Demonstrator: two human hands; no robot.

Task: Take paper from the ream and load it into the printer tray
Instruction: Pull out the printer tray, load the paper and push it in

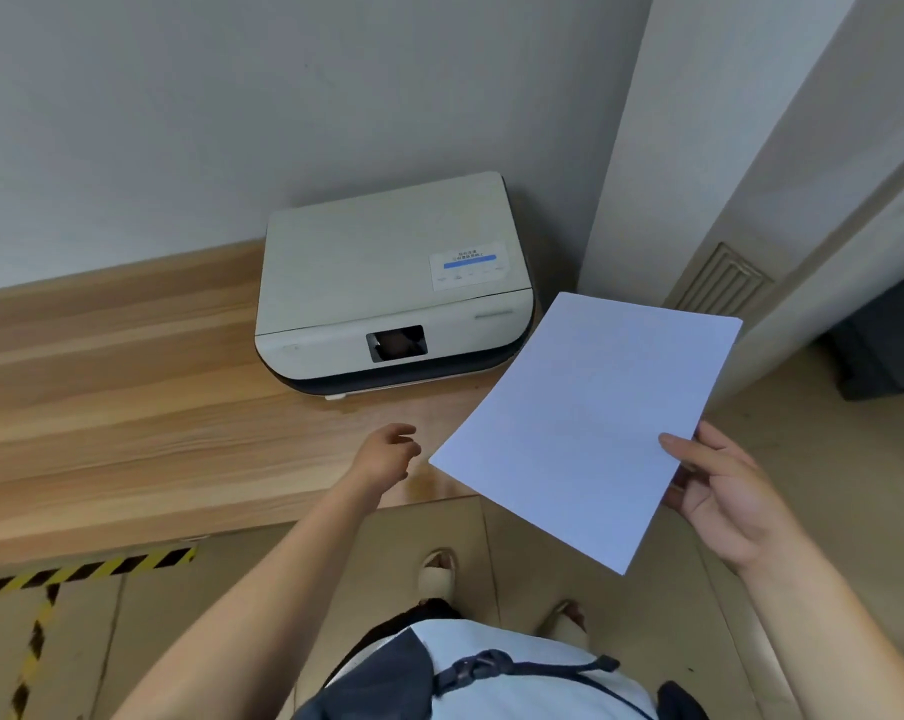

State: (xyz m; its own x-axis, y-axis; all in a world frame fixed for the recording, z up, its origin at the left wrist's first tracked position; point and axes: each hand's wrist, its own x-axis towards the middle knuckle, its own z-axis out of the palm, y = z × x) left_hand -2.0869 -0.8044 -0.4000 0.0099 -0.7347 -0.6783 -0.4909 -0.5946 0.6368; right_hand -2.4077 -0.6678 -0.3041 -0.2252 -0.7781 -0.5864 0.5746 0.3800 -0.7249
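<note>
A white printer [387,283] with a dark base and a small dark screen sits at the back right of a wooden table [128,387], against the wall. Its lid is down and no tray shows pulled out. My right hand [720,491] grips a thin stack of white paper [590,423] by its near right corner, held in the air to the right of the printer's front. My left hand [387,452] hovers over the table's front edge, just left of the paper, fingers loosely curled and holding nothing. No ream is in view.
A white wall corner and door frame [699,200] rise right of the printer. A dark bin [886,345] stands on the floor at far right. Yellow-black tape [86,569] marks the floor under the table's edge. My feet [439,569] stand close to the table.
</note>
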